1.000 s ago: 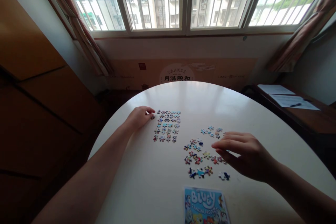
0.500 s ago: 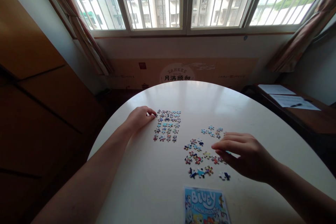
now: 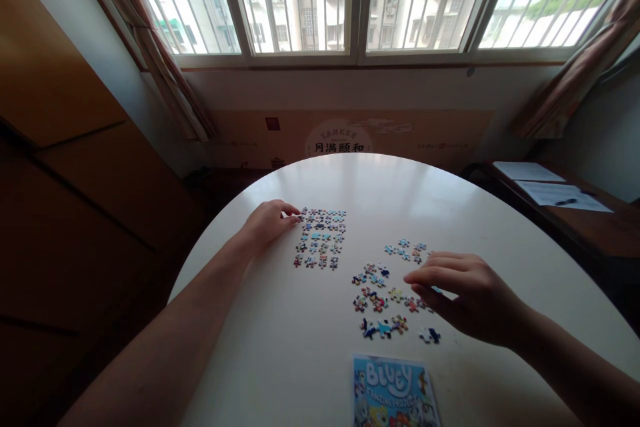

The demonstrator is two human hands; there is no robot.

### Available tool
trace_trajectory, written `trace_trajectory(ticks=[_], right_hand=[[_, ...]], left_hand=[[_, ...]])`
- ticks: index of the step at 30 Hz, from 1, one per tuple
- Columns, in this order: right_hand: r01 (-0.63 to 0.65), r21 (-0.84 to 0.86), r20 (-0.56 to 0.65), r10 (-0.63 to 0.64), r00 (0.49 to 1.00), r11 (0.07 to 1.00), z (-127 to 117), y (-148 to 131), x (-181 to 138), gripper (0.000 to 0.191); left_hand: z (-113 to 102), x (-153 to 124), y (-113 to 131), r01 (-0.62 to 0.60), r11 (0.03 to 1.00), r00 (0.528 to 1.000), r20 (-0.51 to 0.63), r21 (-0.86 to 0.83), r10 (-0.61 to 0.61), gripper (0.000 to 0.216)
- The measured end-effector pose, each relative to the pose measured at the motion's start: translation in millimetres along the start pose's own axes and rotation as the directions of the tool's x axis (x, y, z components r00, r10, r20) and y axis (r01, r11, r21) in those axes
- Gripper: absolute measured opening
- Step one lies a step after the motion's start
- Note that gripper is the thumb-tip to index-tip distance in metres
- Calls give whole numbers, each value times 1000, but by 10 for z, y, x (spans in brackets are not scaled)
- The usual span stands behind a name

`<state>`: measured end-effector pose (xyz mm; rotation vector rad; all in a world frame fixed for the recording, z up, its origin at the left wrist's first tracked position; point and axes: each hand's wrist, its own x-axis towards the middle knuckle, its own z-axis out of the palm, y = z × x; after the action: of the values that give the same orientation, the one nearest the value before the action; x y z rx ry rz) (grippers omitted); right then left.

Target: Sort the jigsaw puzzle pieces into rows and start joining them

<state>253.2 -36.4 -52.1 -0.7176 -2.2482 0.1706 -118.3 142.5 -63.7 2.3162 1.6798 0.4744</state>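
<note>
Small jigsaw puzzle pieces lie in neat rows (image 3: 323, 237) on the white round table (image 3: 280, 347). At the upper left corner of these rows, my left hand (image 3: 270, 223) has its thumb and index finger pinched at a small dark puzzle piece (image 3: 301, 217). To the right is a looser scatter of colourful puzzle pieces (image 3: 377, 300). My right hand (image 3: 457, 283) is over the right side of that scatter, hiding some pieces. Its fingers are stretched forward, thumb slightly apart below the index finger, and no piece shows between them.
A blue picture card (image 3: 395, 390) marked "Bluey" lies at the table's near side. Farther right, a brown side table (image 3: 620, 220) carries paper sheets (image 3: 555, 193) and a pen. Wooden cabinets (image 3: 75, 213) stand left; barred windows (image 3: 295, 0) are ahead.
The whole view has shifted very slightly. Both hands stay nearly where they were, the left at the row corner and the right over the scatter.
</note>
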Motion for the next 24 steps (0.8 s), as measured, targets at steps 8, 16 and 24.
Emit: trace_trajectory(ticks=[8, 16, 24], right_hand=[[12, -21, -22, -13, 1000, 1000, -33, -21, 29, 10], [-1, -16, -17, 0, 1000, 1000, -26, 0, 4, 9], [-2, -27, -28, 1, 1000, 1000, -39, 3, 22, 12]], left_hand=[[81, 63, -18, -49, 998, 986, -163, -43, 42, 34], [171, 114, -59, -101, 989, 991, -75, 112, 110, 46], [159, 133, -91, -111, 994, 990, -87, 6, 111, 47]])
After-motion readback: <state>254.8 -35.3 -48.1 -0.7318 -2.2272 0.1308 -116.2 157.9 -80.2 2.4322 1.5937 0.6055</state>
